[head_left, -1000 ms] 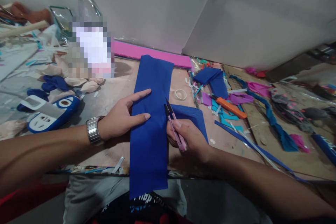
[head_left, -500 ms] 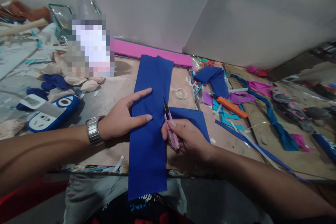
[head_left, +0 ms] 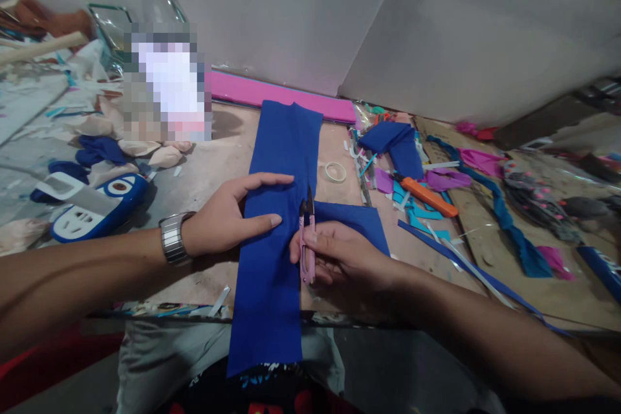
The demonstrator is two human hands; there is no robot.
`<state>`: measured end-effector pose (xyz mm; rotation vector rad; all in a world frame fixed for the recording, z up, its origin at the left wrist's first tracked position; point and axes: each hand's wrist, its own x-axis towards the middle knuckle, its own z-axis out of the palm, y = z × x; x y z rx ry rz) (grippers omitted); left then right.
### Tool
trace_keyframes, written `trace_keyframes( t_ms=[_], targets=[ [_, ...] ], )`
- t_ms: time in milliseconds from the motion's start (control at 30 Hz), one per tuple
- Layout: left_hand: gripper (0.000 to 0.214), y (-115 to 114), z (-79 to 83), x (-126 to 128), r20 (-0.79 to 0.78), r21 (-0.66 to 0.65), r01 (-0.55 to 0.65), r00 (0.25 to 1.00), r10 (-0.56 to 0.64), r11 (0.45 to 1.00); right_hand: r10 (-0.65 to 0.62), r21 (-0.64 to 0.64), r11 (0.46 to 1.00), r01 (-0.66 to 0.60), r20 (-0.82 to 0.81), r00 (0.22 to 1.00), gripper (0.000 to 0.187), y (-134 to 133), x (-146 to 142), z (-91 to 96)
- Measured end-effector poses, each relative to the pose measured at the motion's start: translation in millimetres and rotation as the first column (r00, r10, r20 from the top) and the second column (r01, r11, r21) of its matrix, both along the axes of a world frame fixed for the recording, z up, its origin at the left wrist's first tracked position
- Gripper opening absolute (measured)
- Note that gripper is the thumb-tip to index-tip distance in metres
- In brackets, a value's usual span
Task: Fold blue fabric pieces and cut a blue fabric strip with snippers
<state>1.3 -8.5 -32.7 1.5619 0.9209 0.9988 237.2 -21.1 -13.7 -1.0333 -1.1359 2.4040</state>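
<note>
A long strip of blue fabric [head_left: 266,310] lies lengthwise on the table, its near end hanging over the front edge. My left hand [head_left: 228,213] rests on its left side, thumb and index finger spread apart and pressing the cloth. In my right hand [head_left: 339,249] is a pair of pink thread snips [head_left: 306,252], held at the strip's right edge. Their dark blades point away from me and stand a little apart against the cloth. Beneath my right hand lies another blue fabric piece [head_left: 359,223], partly hidden.
A roll of tape [head_left: 335,172] sits right of the strip. Farther right are an orange utility knife [head_left: 427,197], folded blue cloth [head_left: 395,142] and coloured scraps. A pink strip [head_left: 286,97] runs along the wall. At left are a blue-and-white device [head_left: 99,207] and a red-capped bottle [head_left: 160,0].
The snips have turned more upright and shifted slightly left. My left index finger has slid toward the blades, and the near end of the strip has swung left.
</note>
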Motion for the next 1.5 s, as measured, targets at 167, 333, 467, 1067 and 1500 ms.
trace_keyframes(
  t_ms=[167,333,467,1067,1500],
  targets=[
    [0.043,-1,1.2,0,-0.083,0.043,0.004,0.997,0.000,0.999,-0.018,0.018,1.000,0.018,0.044,0.999,0.052,2,-1,-2.8],
    [0.043,-1,2.1,0,-0.105,0.076,0.012,0.994,-0.004,0.997,-0.034,0.079,0.996,0.029,0.067,0.997,0.053,3,-2,-3.4],
    [0.043,-2,1.3,0,-0.079,0.079,0.014,0.997,-0.008,0.997,-0.051,0.093,0.995,0.043,0.086,0.995,0.052,2,-3,-3.7],
    [0.046,3,1.4,-2,0.008,-0.119,-0.062,0.998,0.063,0.991,-0.124,0.038,0.992,0.123,0.048,0.991,0.046,5,5,-8.9],
    [0.044,3,-0.3,-4,0.040,-0.138,-0.071,0.996,0.077,0.988,-0.061,0.061,0.996,0.058,0.043,0.997,0.051,4,6,-0.4]
  ],
)
